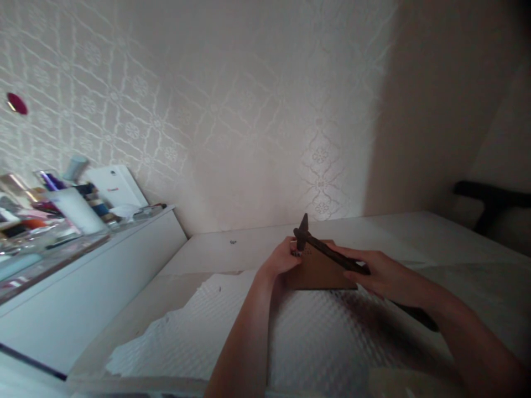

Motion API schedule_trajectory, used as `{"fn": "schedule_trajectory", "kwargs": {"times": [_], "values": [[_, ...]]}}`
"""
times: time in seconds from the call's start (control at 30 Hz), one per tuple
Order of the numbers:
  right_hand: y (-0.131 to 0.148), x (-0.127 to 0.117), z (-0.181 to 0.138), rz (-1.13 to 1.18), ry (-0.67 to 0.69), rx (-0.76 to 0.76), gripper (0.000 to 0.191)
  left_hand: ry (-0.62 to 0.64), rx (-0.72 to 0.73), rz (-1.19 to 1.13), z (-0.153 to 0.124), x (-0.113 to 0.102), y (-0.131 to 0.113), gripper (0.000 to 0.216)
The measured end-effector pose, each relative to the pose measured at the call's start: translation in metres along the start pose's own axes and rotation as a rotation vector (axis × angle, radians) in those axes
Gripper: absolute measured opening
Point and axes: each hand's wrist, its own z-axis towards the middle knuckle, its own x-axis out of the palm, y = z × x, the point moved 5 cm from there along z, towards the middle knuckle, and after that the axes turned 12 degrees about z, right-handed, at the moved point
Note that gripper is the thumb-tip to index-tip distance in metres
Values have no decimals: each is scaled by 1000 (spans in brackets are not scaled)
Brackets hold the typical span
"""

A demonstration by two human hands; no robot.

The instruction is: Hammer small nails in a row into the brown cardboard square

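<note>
My right hand (381, 271) is wrapped round the handle of a dark hammer (327, 251), which slants up to the left. The hammer's head is low over the far left part of a brown board (321, 273), close to the fingers of my left hand (284, 257). Those fingers are closed together at the board, around something small with a pale glint that I cannot make out. Small dark marks show on the board beside the hammer head. Under the board lies a white quilted sheet (199, 320) with a ragged left edge.
On the left, a white cabinet (103, 276) carries bottles, a white tube (81, 210) and a white box (116, 188). A small dark cluster (233, 241) lies on the white surface near the patterned wall (249, 138). A black object (489, 199) stands at the right.
</note>
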Motion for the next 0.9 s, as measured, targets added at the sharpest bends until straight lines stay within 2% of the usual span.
{"fn": "schedule_trajectory", "kwargs": {"times": [0.27, 0.37, 0.5, 0.6, 0.73, 0.9], "values": [[-1, 1, -1, -14, 41, 50, 57, 5, 10, -40, 0, 2, 0, 54], [0, 0, 0, -20, 29, 42, 55, -27, -3, 20, 0, -1, 2, 53], [-9, -8, 4, -59, -89, -6, 51, -68, -47, 130, -1, -4, 8, 59], [-24, -18, 6, -216, -229, 56, 50, -93, -85, 122, -1, -6, 8, 65], [-41, -30, 4, -603, -363, 244, 50, -235, -135, 107, -1, -15, 1, 59], [-55, -36, 0, -746, -386, 422, 42, -509, -199, 201, -6, -32, -3, 32]]}}
